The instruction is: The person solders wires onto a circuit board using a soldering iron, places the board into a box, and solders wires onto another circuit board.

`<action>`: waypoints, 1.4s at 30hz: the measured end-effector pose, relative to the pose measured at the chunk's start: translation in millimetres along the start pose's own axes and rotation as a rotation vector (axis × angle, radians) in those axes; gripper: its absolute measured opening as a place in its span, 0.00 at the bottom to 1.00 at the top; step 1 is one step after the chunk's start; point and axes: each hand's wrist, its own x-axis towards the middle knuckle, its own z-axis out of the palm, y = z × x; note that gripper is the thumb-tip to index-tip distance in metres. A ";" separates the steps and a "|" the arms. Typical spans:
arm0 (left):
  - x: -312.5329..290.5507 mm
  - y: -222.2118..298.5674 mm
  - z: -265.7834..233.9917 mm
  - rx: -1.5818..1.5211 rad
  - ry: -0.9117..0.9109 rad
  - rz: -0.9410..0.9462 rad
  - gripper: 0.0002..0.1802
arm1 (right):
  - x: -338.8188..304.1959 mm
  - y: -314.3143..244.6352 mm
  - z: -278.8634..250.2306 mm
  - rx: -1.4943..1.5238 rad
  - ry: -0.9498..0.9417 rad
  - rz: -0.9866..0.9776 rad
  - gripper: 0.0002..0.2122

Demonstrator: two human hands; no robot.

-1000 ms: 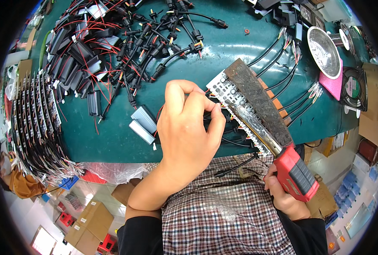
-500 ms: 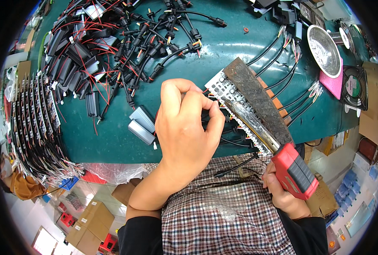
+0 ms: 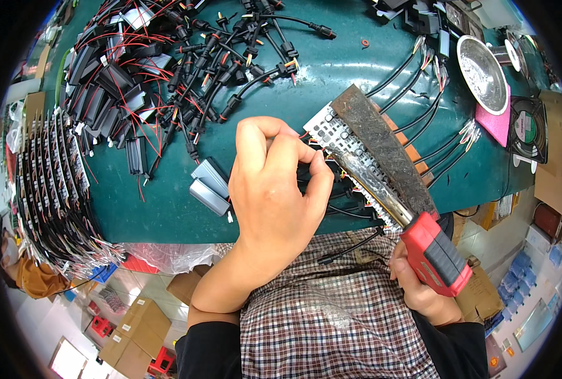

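Observation:
My left hand [image 3: 277, 183] is bent in a pinch at the left edge of a white circuit board panel [image 3: 324, 128]. A short bit of thin red wire [image 3: 303, 135] shows at its fingers; the rest is hidden behind them. My right hand [image 3: 423, 297] grips the red and black handle of a soldering iron [image 3: 434, 252]. The iron's metal shaft slants up and left across the panel, its tip close to my left fingertips. A dark, stained bar [image 3: 382, 148] lies along the panel. Black cables [image 3: 350, 212] with connectors run from the panel's near side, partly under my left hand.
Grey housings [image 3: 209, 186] lie left of my left hand. Beyond is a heap of black connector cables [image 3: 230, 69] and housings with red wires. Wired strips [image 3: 53, 189] hang at the far left. On the right are a metal dish [image 3: 482, 74], a pink sponge [image 3: 492, 124] and a fan [image 3: 527, 129].
The soldering iron has shifted slightly up and left, and its shaft has turned a little. My left hand keeps its pinch almost in the same place.

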 end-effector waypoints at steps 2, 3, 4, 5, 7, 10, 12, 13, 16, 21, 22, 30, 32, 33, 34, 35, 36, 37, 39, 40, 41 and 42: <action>0.3 0.0 -0.2 0.002 0.000 0.002 0.10 | -1.4 1.2 0.3 -0.004 0.019 -0.023 0.14; 0.4 -0.1 -0.1 0.001 -0.001 0.001 0.10 | -2.2 1.9 0.5 -0.007 0.038 -0.045 0.14; 0.4 -0.1 -0.1 -0.001 -0.002 0.000 0.10 | -2.9 1.7 -0.2 -0.007 0.039 -0.045 0.14; 0.3 0.0 -0.1 -0.001 -0.003 0.001 0.10 | -3.6 1.0 -1.2 -0.004 0.027 -0.006 0.14; 0.0 0.4 0.0 -0.007 -0.003 -0.006 0.10 | -3.1 1.8 -1.4 0.001 0.015 0.030 0.15; 0.8 0.6 -0.1 -0.002 -0.003 0.009 0.11 | -1.4 2.6 0.0 -0.001 0.021 -0.026 0.14; 0.9 0.4 0.1 -0.006 -0.005 0.010 0.11 | -0.8 2.3 0.2 0.014 0.015 -0.008 0.14; 1.1 0.4 0.3 -0.008 -0.006 0.011 0.11 | -0.3 2.5 1.1 0.013 0.016 -0.008 0.14; 1.3 1.6 -0.2 -0.002 -0.013 -0.006 0.11 | 0.4 3.7 2.9 0.023 0.047 -0.046 0.13; 1.3 0.6 0.1 -0.001 -0.012 0.007 0.11 | -4.3 -0.2 -1.5 0.052 0.065 0.042 0.13; 1.4 0.6 0.2 -0.005 -0.011 0.012 0.11 | -4.3 -0.9 -2.6 0.051 0.065 0.042 0.13; 1.3 1.3 -0.2 0.005 -0.014 0.016 0.11 | -5.0 0.8 -4.6 0.045 0.057 0.019 0.12; 1.1 2.2 -1.2 0.005 -0.017 0.011 0.10 | -6.6 1.0 -4.6 0.059 0.059 0.031 0.12; 1.3 3.4 -2.1 0.019 -0.039 -0.006 0.08 | -6.7 2.0 -4.5 0.076 0.061 0.041 0.12; 1.5 4.5 -2.5 0.032 -0.061 -0.023 0.06 | -6.4 2.6 -4.7 0.077 0.063 0.042 0.12; 1.9 5.5 -2.1 0.032 -0.063 -0.022 0.06 | -6.2 3.2 -5.0 0.073 0.064 0.036 0.12; 1.6 6.9 -4.0 0.017 -0.049 -0.027 0.06 | -6.3 2.5 -5.0 0.068 0.063 0.026 0.11; 1.2 8.1 -5.6 0.002 -0.035 -0.032 0.06 | -6.7 2.6 -5.7 0.068 0.062 0.023 0.11; 1.5 9.4 -6.6 0.008 -0.047 -0.030 0.06 | -7.3 3.3 -8.3 0.015 0.026 0.002 0.12; 2.1 9.7 -6.2 0.012 -0.062 -0.028 0.05 | -7.0 1.5 -7.7 0.014 0.027 0.004 0.12; 1.8 7.6 -4.1 0.011 -0.063 -0.027 0.05 | -6.5 -1.6 -6.1 0.009 0.052 0.021 0.12; 0.1 3.6 -0.5 0.017 -0.055 -0.011 0.07 | -6.0 -2.5 -5.1 0.005 0.076 0.036 0.12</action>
